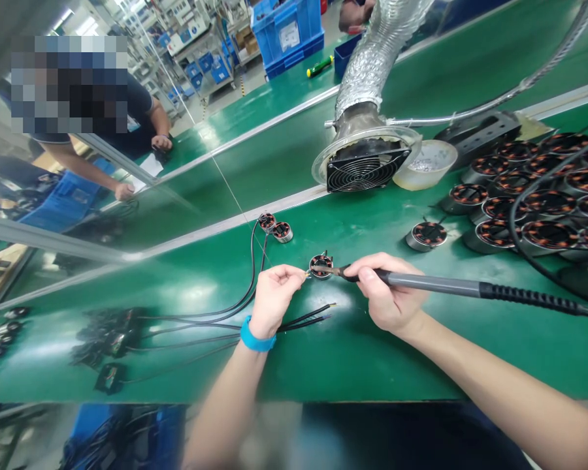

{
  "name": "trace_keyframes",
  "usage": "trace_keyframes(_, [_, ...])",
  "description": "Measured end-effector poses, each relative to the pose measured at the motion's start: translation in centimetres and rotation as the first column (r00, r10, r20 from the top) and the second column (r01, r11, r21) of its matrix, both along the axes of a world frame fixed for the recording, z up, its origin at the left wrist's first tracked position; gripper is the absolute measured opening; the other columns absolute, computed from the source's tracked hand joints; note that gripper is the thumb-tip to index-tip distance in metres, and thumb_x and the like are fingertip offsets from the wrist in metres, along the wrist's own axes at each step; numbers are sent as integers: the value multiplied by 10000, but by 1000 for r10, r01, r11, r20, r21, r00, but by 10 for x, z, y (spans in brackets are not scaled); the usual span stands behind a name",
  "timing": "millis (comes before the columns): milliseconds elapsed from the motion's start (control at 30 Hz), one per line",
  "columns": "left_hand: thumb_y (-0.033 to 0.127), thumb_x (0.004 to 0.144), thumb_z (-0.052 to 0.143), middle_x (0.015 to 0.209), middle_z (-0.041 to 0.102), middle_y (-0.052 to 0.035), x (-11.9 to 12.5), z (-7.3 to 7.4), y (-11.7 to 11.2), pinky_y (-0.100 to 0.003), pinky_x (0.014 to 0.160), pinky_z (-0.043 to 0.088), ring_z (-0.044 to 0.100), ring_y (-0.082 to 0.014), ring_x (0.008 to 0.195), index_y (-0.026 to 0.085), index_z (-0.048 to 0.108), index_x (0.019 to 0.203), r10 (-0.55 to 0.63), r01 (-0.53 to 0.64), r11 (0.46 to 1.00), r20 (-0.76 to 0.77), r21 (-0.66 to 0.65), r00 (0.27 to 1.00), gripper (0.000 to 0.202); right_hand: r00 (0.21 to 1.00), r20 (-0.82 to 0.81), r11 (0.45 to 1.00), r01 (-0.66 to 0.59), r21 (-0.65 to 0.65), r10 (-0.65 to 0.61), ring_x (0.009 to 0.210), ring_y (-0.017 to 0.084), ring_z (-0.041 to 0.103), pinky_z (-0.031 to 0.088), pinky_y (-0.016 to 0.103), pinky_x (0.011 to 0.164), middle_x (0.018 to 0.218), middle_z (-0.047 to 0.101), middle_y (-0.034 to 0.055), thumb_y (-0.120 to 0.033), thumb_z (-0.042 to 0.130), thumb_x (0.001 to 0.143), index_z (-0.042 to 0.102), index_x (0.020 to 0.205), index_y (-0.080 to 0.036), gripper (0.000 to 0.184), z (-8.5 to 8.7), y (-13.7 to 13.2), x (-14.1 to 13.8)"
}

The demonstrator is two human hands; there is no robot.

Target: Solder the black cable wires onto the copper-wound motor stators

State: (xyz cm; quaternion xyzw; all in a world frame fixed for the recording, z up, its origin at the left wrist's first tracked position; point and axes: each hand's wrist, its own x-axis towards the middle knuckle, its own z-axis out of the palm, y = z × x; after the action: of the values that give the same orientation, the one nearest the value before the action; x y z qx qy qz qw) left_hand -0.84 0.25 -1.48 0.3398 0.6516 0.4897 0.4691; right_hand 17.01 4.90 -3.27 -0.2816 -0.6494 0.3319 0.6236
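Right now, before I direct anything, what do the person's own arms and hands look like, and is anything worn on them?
The left hand and right hand are bare, without gloves. A blue wristband circles the left wrist; the right wrist shows none. Both forearms show no sleeves.

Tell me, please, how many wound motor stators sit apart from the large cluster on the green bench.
4: one wound stator at the tip of the soldering iron, two more wound stators side by side beyond it, and one nearest the large cluster.
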Motion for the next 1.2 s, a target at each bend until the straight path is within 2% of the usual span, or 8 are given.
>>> trace_keyframes(233, [209,674,676,593,598,3,0,1,0,-211,526,342,435,-63,512,130,708,672,-11,11,1000,-27,-4,1000,85,992,125,993,-44,107,30,579,129,654,503,250,561,719,716,-19,-149,541,888,658,815,-222,156,12,4,-1])
trace_keyframes(533, [228,698,677,600,597,3,-1,-1,0,-212,516,327,426,-61,506,133,703,673,-22,22,1000,-53,-1,998,102,983,132,984,-143,103,129,531,131,622,469,274,532,655,681,-28,-146,530,879,648,785,-226,171,12,3,0])
trace_keyframes(767, [232,702,680,612,606,1,-1,-2,0,-214,512,319,421,-59,502,133,715,694,-11,10,1000,-69,-14,998,105,1000,-9,1000,-27,0,27,502,131,594,471,273,503,656,674,-10,-169,549,882,693,785,-223,181,4,3,2])
trace_keyframes(867, [234,709,680,620,610,-2,-1,-3,0,-214,510,317,419,-57,502,133,716,701,-12,11,1000,-69,-16,998,108,998,-54,999,-19,-36,17,464,124,556,468,269,492,613,639,-11,-182,558,890,709,795,-218,182,1,3,2])
trace_keyframes(1033, [242,723,683,620,609,-1,-2,-3,-1,-213,513,318,422,-57,505,134,721,714,-18,17,1000,-70,-14,997,115,997,-68,999,-25,-34,22,450,114,539,476,268,510,590,615,-19,-181,561,894,711,794,-219,184,0,3,1])
trace_keyframes(1200, [235,720,683,621,607,2,-1,-3,-1,-214,517,321,423,-58,507,136,718,702,-16,16,1000,-67,-9,998,107,999,-42,997,16,-81,-19,507,141,579,495,296,534,634,628,-5,-237,551,930,707,828,-231,187,-2,2,1])
